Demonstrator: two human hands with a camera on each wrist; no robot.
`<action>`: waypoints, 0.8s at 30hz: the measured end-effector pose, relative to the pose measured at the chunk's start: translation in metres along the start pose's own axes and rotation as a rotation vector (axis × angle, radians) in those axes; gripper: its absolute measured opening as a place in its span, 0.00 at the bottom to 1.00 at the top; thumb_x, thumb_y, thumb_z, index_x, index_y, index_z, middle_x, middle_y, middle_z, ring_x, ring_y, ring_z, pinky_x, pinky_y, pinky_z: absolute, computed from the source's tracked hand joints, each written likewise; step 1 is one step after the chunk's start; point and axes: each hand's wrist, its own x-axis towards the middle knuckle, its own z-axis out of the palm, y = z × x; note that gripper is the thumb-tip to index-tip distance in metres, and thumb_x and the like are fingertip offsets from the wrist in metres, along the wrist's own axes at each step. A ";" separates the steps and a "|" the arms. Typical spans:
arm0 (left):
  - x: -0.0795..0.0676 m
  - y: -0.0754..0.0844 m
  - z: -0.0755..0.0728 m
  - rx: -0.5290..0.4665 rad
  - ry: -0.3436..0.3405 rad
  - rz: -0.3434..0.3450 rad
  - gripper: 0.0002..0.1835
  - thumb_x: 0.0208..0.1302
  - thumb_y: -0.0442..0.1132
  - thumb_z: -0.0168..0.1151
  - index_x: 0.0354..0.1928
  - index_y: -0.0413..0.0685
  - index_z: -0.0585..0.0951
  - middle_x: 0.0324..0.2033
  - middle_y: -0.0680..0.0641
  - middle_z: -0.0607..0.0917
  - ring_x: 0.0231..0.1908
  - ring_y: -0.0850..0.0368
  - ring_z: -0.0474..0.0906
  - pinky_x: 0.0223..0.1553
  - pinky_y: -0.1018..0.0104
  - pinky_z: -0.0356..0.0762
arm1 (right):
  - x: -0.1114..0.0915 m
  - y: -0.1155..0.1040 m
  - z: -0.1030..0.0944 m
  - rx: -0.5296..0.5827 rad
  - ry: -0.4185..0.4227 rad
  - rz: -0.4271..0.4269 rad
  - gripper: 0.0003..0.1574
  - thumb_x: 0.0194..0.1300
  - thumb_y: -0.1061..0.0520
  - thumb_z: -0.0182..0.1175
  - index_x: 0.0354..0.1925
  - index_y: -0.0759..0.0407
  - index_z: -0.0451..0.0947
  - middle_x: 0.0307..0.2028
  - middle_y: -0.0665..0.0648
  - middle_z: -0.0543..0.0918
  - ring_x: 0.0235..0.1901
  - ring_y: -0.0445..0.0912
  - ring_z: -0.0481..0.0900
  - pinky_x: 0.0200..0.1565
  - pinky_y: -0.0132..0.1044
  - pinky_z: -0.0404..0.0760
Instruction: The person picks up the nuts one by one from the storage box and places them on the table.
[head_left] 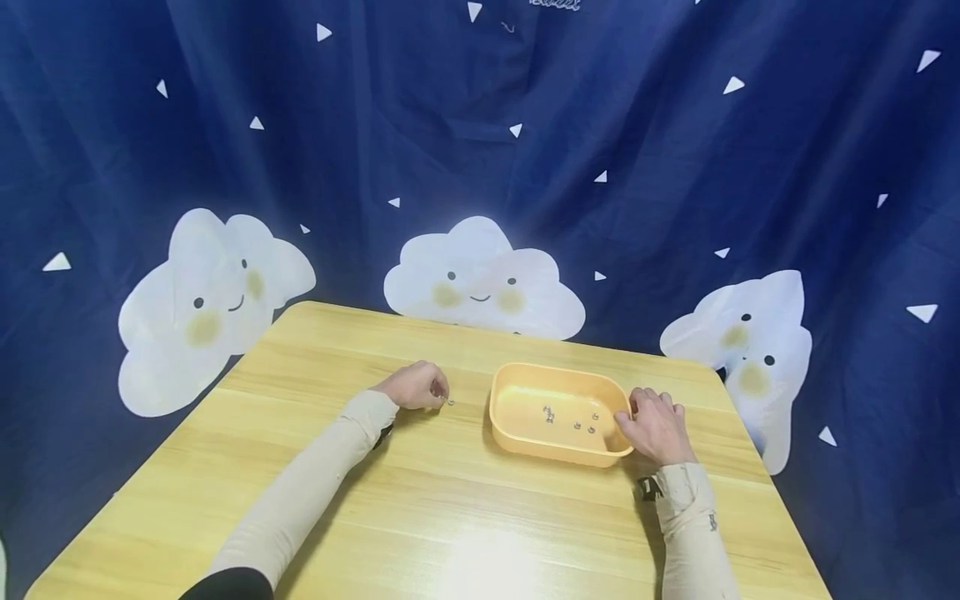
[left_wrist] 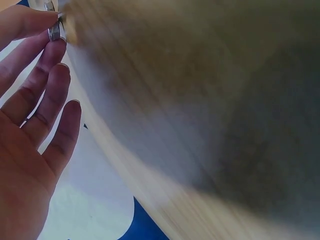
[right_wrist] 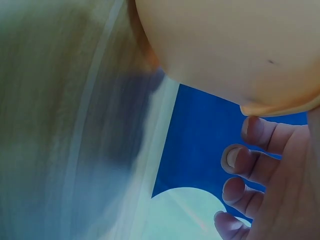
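My left hand (head_left: 417, 386) is low over the table, left of the yellow plastic basin (head_left: 562, 453). In the left wrist view, its thumb and fingertip pinch a small silver metal nut (left_wrist: 54, 32). Another small metal nut (head_left: 451, 403) lies on the table just beyond the fingertips. My right hand (head_left: 660, 427) grips the basin's right rim, thumb over the inner side. Seen from the right wrist, its other fingers (right_wrist: 247, 159) are loosely curled below the rim. Several small silver nuts (head_left: 550, 415) lie scattered on the basin's floor.
The light wood table (head_left: 420, 500) has rounded far corners. Behind it hangs a dark blue curtain (head_left: 435, 108) printed with white clouds and triangles. A bright glare spot shows on the table's near part.
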 end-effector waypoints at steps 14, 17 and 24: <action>-0.002 0.006 -0.003 -0.025 -0.011 -0.004 0.04 0.60 0.35 0.71 0.34 0.53 0.90 0.34 0.54 0.90 0.34 0.62 0.82 0.44 0.61 0.84 | 0.000 0.002 0.001 0.004 0.001 -0.001 0.12 0.62 0.49 0.57 0.29 0.54 0.69 0.29 0.56 0.76 0.35 0.56 0.69 0.36 0.47 0.60; -0.003 0.007 -0.003 -0.023 -0.012 -0.005 0.05 0.59 0.34 0.71 0.34 0.54 0.90 0.34 0.54 0.89 0.35 0.63 0.82 0.45 0.61 0.84 | 0.000 0.003 0.001 0.008 -0.002 0.000 0.12 0.62 0.48 0.57 0.29 0.54 0.70 0.29 0.56 0.76 0.35 0.56 0.69 0.36 0.47 0.60; -0.004 0.005 -0.003 -0.031 -0.008 -0.007 0.04 0.59 0.35 0.71 0.34 0.54 0.89 0.35 0.54 0.89 0.36 0.62 0.82 0.45 0.60 0.83 | 0.001 0.003 0.001 0.014 0.003 -0.001 0.12 0.61 0.49 0.57 0.29 0.54 0.69 0.30 0.56 0.76 0.35 0.56 0.69 0.37 0.47 0.60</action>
